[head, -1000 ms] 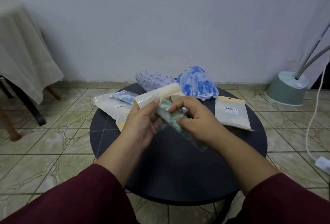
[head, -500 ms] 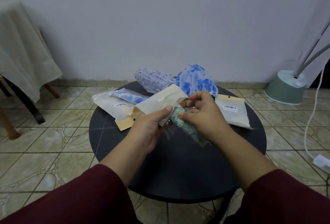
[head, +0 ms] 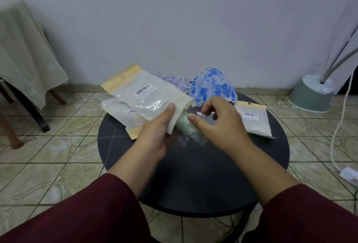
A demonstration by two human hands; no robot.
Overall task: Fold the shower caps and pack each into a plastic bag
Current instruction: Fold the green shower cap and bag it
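Currently my left hand (head: 155,134) grips a plastic bag (head: 147,95) lifted above the round table (head: 193,175); my right hand (head: 217,120) pinches the folded green shower cap (head: 187,126) at the bag's mouth, not visibly inside. The blue floral cap (head: 213,87) and a purple cap (head: 174,79) lie unfolded behind. Motion blur hides the mouth.
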